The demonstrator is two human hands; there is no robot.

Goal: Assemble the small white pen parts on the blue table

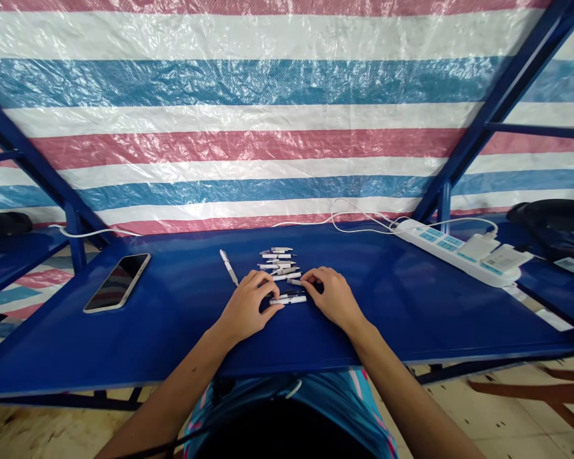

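Note:
Several white and grey pens lie in a loose column across the blue table, in front of me. My left hand is closed at the left end of the nearest white pen, its thumb and fingertips pinching it. A darker pen lies just behind that one, partly covered by my left fingers. My right hand pinches the right end of a short-looking grey-white pen between thumb and forefinger. Beyond both hands is the pile of other pens. A single white pen lies apart, slanted, left of the pile.
A phone lies face up on the left. On the right sits a white power strip with plugged-in chargers and a white cable along the back edge. Blue metal posts flank the table; a striped plastic sheet hangs behind.

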